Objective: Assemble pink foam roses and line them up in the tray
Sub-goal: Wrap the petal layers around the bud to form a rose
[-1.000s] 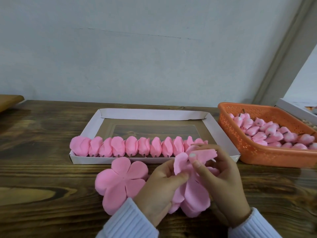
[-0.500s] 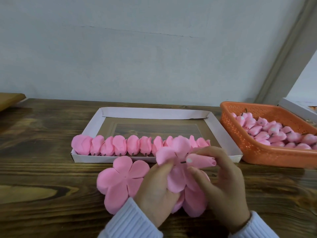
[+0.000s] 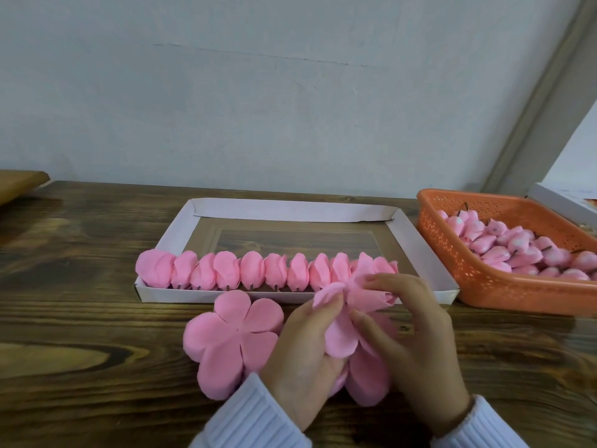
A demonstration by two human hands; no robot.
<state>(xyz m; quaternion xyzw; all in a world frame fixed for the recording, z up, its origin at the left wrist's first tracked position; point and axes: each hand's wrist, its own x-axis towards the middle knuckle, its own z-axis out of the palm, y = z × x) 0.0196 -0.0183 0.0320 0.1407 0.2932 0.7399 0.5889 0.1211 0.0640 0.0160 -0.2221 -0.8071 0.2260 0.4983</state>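
A white cardboard tray (image 3: pixel 290 210) lies on the wooden table with several finished pink foam roses (image 3: pixel 226 270) lined along its near wall. In front of it my left hand (image 3: pixel 303 357) holds a pink petal sheet (image 3: pixel 340 334) from below. My right hand (image 3: pixel 416 344) pinches a pink bud (image 3: pixel 368 297) whose end sits in the middle of that sheet. More petals (image 3: pixel 368 376) lie under both hands. A flat five-petal foam sheet (image 3: pixel 232 341) lies on the table left of my left hand.
An orange perforated basket (image 3: pixel 452 253) full of pink buds with dark stems stands at the right, beside the tray. A white box corner (image 3: pixel 562 202) shows behind it. A wooden board edge (image 3: pixel 19 184) sits far left. A grey wall rises behind the table.
The bud has gone further into the petal sheet, and the sheet's upper petals have folded down towards it. Both hands stay in place.
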